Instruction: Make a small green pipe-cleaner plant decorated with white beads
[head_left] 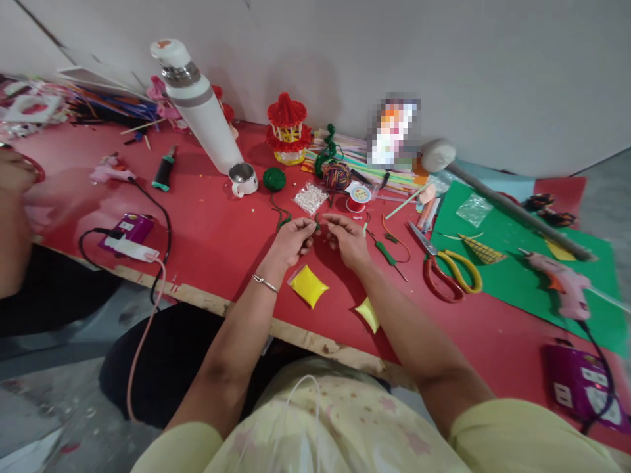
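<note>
Near the middle of the red table, my left hand (294,240) pinches a small bit of dark green yarn (317,225) between thumb and fingertips. My right hand (348,240) is just to its right, fingertips pressed together close to the same yarn; what they hold is too small to make out. A green yarn ball (274,179) lies beyond my left hand, a strand trailing toward it. Just past the fingertips sits a bag of white beads (310,198). A yellow packet (309,286) is by my left wrist, and a green-handled hook (385,253) lies right of my right hand.
On the red table (207,217) stand a white bottle (204,108), a metal cup (244,179) and a red lantern-like craft (288,131). Scissors (441,263), a pink glue gun (562,282) and a mallet (513,200) lie right. Another person's arm (14,223) is at far left.
</note>
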`<action>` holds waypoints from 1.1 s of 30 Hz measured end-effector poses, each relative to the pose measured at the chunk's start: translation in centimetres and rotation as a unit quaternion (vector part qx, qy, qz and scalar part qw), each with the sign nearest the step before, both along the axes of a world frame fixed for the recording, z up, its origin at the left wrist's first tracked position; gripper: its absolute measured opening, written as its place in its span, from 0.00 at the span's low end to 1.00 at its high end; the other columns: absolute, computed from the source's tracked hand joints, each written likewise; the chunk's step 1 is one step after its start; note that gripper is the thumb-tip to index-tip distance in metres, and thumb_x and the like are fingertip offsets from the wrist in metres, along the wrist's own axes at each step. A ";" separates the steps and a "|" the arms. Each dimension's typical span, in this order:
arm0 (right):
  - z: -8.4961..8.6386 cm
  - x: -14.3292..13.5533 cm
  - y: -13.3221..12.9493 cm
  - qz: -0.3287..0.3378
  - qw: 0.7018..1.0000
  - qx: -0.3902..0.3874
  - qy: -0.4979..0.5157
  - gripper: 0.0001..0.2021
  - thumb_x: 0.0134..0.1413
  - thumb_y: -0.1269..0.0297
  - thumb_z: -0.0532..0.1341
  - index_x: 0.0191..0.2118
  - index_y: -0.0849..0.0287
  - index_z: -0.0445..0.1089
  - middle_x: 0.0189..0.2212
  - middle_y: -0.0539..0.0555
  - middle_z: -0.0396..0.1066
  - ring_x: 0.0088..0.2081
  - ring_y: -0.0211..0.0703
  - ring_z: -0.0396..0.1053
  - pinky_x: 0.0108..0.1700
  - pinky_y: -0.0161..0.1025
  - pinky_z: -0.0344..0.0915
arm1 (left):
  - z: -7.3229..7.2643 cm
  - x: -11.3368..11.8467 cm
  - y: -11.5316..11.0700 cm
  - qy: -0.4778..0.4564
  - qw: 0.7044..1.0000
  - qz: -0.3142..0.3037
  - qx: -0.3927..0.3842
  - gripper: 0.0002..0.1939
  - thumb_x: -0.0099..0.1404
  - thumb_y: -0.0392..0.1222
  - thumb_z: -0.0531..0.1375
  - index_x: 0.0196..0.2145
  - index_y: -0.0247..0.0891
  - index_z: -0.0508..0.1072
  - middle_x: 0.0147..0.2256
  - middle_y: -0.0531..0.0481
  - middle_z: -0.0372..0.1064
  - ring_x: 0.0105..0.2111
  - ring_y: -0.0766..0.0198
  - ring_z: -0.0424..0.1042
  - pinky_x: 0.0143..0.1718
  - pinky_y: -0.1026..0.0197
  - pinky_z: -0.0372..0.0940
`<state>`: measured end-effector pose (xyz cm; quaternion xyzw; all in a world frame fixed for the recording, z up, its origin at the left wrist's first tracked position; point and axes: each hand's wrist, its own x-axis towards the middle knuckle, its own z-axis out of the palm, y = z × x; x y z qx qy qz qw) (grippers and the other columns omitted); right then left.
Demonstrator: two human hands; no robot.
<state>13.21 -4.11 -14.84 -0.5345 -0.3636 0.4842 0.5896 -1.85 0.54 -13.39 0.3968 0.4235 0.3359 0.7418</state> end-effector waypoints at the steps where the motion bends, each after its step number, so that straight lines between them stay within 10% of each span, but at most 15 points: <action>1: 0.0 -0.1 0.0 -0.008 1.000 -0.006 0.007 0.18 0.53 0.51 0.66 0.46 0.56 0.77 0.29 0.49 0.73 0.24 0.33 0.64 0.22 0.32 0.59 | 0.0 0.1 0.0 0.005 1.000 -0.002 0.003 0.12 0.59 0.44 0.69 0.33 0.37 0.70 0.28 0.53 0.70 0.17 0.76 0.59 0.14 0.70 0.44; 8: 0.5 -0.6 0.2 -0.006 0.998 -0.046 -0.035 0.28 0.55 0.36 0.63 0.43 0.59 0.76 0.26 0.52 0.74 0.19 0.36 0.66 0.15 0.33 0.55 | -0.1 0.6 -0.3 0.075 0.994 0.027 0.070 0.09 0.63 0.43 0.64 0.32 0.37 0.69 0.25 0.55 0.69 0.15 0.75 0.58 0.14 0.70 0.44; 22: 0.6 -0.6 1.0 -0.014 0.998 -0.015 0.065 0.27 0.36 0.50 0.78 0.42 0.58 0.76 0.27 0.46 0.73 0.22 0.30 0.64 0.23 0.31 0.61 | -1.2 1.0 -0.6 0.164 0.962 0.007 0.219 0.06 0.63 0.39 0.61 0.29 0.36 0.73 0.18 0.57 0.62 0.17 0.72 0.57 0.21 0.68 0.51; 33: 0.2 -0.8 0.8 -0.024 0.995 -0.026 0.098 0.26 0.36 0.56 0.77 0.44 0.58 0.76 0.37 0.52 0.80 0.34 0.36 0.74 0.31 0.32 0.71 | -0.3 1.1 -0.7 0.046 0.995 0.067 0.059 0.10 0.59 0.44 0.67 0.31 0.37 0.72 0.23 0.55 0.65 0.19 0.73 0.59 0.16 0.69 0.45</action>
